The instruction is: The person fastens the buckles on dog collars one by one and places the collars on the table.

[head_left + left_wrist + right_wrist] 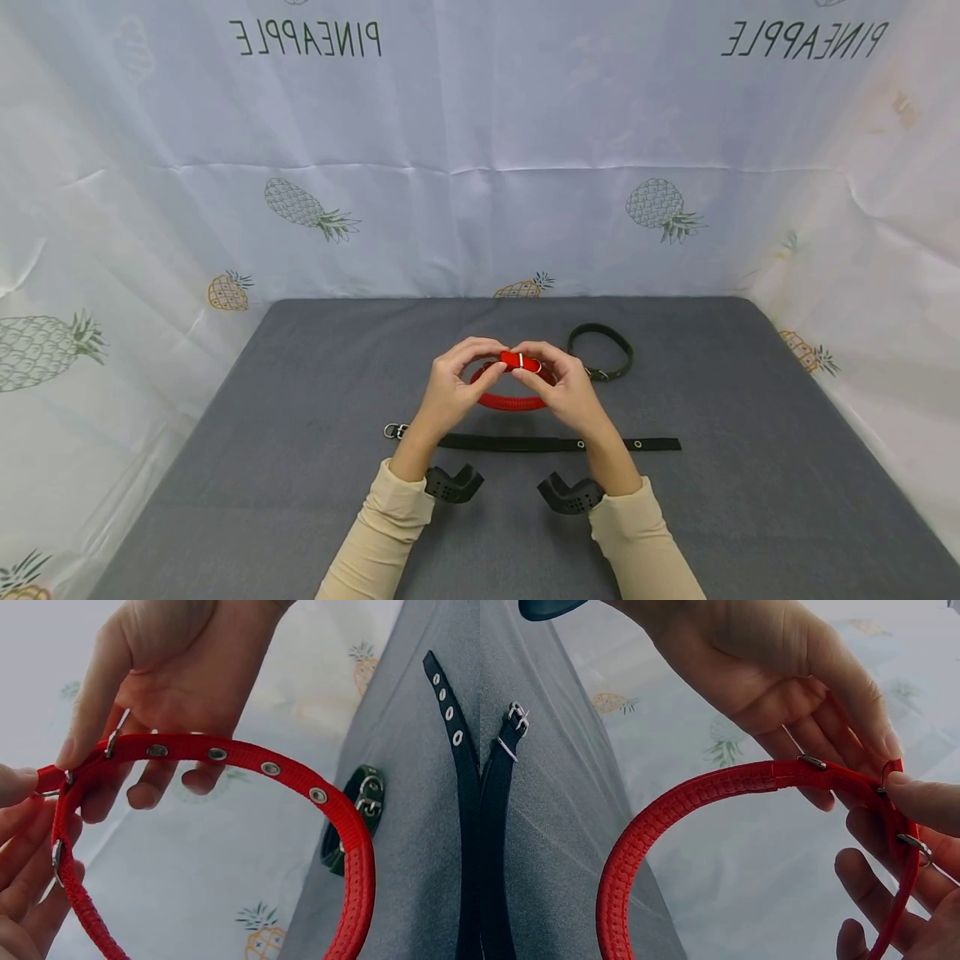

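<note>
- Left hand (450, 389): grasping, thumb and fingertips pinching one side of the red collar (512, 403) near its metal fittings (521, 361).
- Right hand (573, 393): likewise pinching, just beside the left.
- Red collar: looped, held up over the middle of the surface (300, 500); eyelets (217, 754) exposed.
- Step, judged: working the strap end at the fittings; prong seating cannot be told.
- Next move probably calls for steadying one side, drawing the strap end snug.
- Outward: green collar (627, 356) toward far edge, right; black strap (510, 444) nearer the near edge.
</note>
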Tool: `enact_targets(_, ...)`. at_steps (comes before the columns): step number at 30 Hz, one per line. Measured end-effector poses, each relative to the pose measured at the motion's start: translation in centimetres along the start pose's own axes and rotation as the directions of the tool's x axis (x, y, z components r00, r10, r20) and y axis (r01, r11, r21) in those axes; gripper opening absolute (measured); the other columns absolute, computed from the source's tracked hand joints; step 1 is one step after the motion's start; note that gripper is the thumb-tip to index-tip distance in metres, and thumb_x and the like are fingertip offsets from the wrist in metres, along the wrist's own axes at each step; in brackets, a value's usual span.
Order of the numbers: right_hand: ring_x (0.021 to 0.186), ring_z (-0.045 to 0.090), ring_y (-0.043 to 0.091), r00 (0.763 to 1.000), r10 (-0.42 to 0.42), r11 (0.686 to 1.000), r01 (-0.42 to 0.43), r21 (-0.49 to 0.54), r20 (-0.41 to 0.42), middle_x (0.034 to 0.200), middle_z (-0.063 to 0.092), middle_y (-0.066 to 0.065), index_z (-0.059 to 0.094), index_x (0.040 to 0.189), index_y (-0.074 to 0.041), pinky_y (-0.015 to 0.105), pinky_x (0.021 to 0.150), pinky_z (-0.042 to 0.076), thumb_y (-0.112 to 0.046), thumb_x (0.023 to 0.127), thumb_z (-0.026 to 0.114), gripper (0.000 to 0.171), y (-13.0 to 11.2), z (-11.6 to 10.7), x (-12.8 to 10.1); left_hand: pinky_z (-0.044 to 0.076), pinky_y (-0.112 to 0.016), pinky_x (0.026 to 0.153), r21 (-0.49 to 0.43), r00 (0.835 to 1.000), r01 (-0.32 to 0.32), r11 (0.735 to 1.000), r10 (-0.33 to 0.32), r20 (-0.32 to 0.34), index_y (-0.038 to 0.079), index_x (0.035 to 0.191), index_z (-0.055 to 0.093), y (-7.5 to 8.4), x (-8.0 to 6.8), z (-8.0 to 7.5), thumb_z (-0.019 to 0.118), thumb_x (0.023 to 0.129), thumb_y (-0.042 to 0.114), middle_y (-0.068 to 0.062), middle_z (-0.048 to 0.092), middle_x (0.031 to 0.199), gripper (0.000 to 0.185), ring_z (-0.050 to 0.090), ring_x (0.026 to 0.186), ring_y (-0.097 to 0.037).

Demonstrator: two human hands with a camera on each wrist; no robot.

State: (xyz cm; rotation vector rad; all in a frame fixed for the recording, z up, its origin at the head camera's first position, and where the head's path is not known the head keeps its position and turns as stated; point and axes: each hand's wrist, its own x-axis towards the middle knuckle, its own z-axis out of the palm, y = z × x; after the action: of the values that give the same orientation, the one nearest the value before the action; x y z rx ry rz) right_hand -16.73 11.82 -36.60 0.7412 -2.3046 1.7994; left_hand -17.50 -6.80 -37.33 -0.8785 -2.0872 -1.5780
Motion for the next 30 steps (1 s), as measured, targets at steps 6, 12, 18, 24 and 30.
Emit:
enact_targets(6,0.074,0.059,0.016,1.000,-0.007,0.999,0.007,-0.032,-0.009,0.100,0.067,0.023,0.062,0.113,0.002,0.020,0.067,0.050,-0.002,0.089,0.066,0.025,0.1,-0.1,0.0,0.056,-0.026,0.089,-0.042,1.000,0.012,0.999,-0.012,-0.006,-0.003,0.107,0.067,0.1,0.0,-0.3,0.066,0.087,-0.003,-0.020,0.067,0.106,0.020,0.064,0.099,-0.024)
enact_targets(12,0.074,0.059,0.012,1.000,-0.009,0.999,0.009,-0.030,-0.011,0.102,0.068,0.023,0.062,0.113,0.002,0.020,0.068,0.052,-0.001,0.088,0.066,0.026,0.0,-0.1,0.0,0.052,-0.018,0.094,-0.073,1.000,0.012,0.997,-0.014,-0.020,-0.006,0.108,0.065,0.1,0.0,-0.5,0.065,0.086,-0.006,-0.022,0.066,0.106,0.022,0.064,0.101,-0.013)
enact_targets(18,0.078,0.061,0.002,1.000,0.001,1.000,-0.001,-0.001,0.000,0.104,0.067,0.025,0.061,0.114,0.003,0.023,0.074,0.055,-0.001,0.089,0.065,0.026,0.1,-0.2,0.0,0.053,-0.019,0.093,-0.092,0.999,0.009,0.996,-0.013,-0.041,-0.007,0.108,0.063,0.2,0.1,-0.6,0.064,0.086,-0.007,-0.024,0.065,0.106,0.021,0.065,0.101,-0.011)
enact_targets(24,0.081,0.061,0.001,0.999,0.032,0.999,-0.032,0.009,-0.010,0.102,0.066,0.025,0.060,0.114,0.003,0.023,0.075,0.055,-0.002,0.089,0.064,0.025,0.2,-0.5,0.1,0.053,-0.018,0.092,-0.155,0.993,0.036,0.987,-0.053,-0.110,-0.011,0.108,0.061,0.4,0.1,-1.3,0.063,0.088,-0.004,-0.029,0.064,0.106,0.021,0.062,0.101,0.001)
enact_targets(30,0.080,0.061,0.000,0.999,0.051,0.998,-0.051,0.031,-0.003,0.103,0.065,0.027,0.059,0.113,0.005,0.021,0.076,0.055,0.000,0.090,0.062,0.024,0.0,-0.6,0.0,0.053,-0.020,0.093,-0.167,0.988,0.053,0.984,-0.077,-0.137,-0.012,0.108,0.061,0.6,0.3,-1.7,0.063,0.088,-0.005,-0.031,0.064,0.104,0.021,0.063,0.099,0.003)
